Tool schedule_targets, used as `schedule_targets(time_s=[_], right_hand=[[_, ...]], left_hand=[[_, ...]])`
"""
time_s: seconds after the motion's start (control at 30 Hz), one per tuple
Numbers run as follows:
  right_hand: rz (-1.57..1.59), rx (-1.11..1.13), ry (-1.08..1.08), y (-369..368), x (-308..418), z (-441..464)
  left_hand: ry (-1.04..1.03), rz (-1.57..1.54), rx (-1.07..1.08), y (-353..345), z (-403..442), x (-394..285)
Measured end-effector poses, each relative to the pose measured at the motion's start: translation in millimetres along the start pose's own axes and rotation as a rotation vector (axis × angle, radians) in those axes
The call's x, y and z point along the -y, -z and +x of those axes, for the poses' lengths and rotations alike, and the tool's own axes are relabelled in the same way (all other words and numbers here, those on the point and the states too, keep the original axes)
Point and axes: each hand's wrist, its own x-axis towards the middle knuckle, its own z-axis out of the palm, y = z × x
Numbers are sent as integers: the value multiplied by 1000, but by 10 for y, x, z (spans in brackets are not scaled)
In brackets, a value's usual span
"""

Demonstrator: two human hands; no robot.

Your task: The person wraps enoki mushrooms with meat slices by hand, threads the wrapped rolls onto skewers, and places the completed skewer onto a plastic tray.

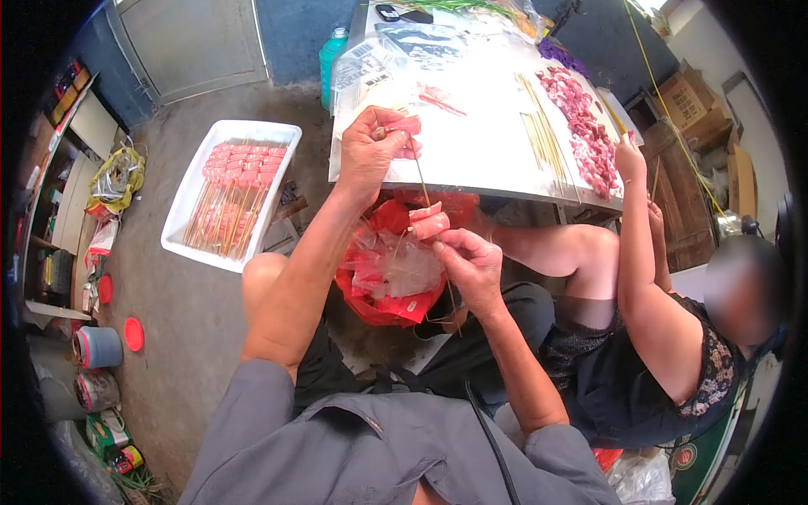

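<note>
My left hand [370, 156] is closed at the table's near edge, pinching a pink rolled meat slice [406, 126] at the upper end of a thin skewer [422, 178]. Lower on that skewer sit a couple of pink meat rolls [430, 222]. My right hand [473, 269] grips the skewer just below these rolls, and the stick's lower end pokes out beneath my fingers. Under the skewer is a red plastic bag [358, 296] with clear plastic in it. A few flat meat strips [441, 101] lie on the white table [484, 156] beyond my hands.
On the floor at left stands a white tray [290, 135] of finished-looking meat skewers [231, 198]. Bare skewers [543, 135] and a heap of meat chunks [585, 126] lie on the table. A co-worker [665, 337] sits close at right, hands raised by the table corner.
</note>
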Motion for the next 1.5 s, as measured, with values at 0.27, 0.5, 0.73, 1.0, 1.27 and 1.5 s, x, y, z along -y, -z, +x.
schedule_targets(time_s=[0.27, 0.5, 0.73, 1.0, 1.27, 1.5], right_hand=[[169, -22, -81, -40, 0, -55], [107, -60, -61, 0, -16, -62], [234, -149, -106, 37, -28, 68], [197, -176, -69, 95, -62, 253], [23, -272, -31, 518, -126, 607], [-323, -348, -178, 936, 213, 979]], left_hand=[[-104, 153, 79, -40, -11, 50], [-51, 269, 141, -57, -57, 71], [107, 272, 290, -168, -212, 88], [137, 463, 425, -197, -235, 28], [1, 346, 180, -155, -154, 23], [-106, 397, -18, 16, -48, -211]])
